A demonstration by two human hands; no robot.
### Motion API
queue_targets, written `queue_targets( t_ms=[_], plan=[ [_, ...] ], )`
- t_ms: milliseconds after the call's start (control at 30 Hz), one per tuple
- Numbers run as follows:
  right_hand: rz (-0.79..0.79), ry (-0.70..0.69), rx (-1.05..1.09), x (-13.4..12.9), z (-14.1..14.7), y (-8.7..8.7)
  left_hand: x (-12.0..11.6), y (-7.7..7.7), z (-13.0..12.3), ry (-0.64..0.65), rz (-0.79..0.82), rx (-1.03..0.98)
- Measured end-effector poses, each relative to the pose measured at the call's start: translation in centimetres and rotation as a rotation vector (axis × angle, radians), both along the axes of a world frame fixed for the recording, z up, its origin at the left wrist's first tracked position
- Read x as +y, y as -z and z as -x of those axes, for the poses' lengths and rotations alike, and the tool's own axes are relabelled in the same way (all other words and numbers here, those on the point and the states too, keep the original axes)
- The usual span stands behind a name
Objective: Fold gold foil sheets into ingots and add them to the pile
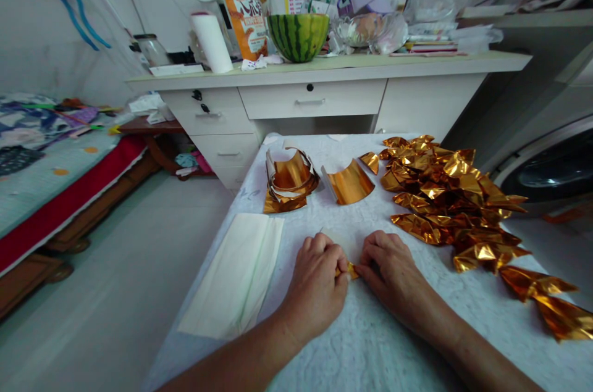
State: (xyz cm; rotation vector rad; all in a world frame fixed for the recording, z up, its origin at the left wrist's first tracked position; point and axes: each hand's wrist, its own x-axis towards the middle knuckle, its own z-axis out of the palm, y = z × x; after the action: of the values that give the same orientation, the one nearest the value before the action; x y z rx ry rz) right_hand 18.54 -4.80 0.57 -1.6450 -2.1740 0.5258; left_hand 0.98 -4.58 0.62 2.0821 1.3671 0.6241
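Observation:
Both hands meet over the middle of the cloth-covered table, at a small piece of gold foil paper (353, 271). My left hand (319, 278) is closed, its fingers curled over the foil's left end. From the other side, my right hand (393, 275) pinches the right end between thumb and fingers. Part of the foil lies hidden under the fingers, and a pale sheet edge shows behind it. Beyond the hands are a curled gold foil sheet (349, 182) and a rolled stack of gold foil sheets (291, 179). A heap of folded gold foil pieces (445, 194) spreads at the right.
White paper (236, 275) lies at the table's left. Behind stands a white desk (315, 99) with half a watermelon (299, 37), an orange snack bag (243, 9) and a paper roll (212, 43). A bed (60, 176) is at the left, a washing machine (551, 133) at the right.

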Motion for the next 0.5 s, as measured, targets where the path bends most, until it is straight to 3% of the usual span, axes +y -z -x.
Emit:
queue_targets(
  t_ms=[500],
  plan=[
    [-0.055, 0.024, -0.073, -0.28, 0.28, 0.30, 0.23, 0.06, 0.21, 0.038, 0.060, 0.007]
  ],
)
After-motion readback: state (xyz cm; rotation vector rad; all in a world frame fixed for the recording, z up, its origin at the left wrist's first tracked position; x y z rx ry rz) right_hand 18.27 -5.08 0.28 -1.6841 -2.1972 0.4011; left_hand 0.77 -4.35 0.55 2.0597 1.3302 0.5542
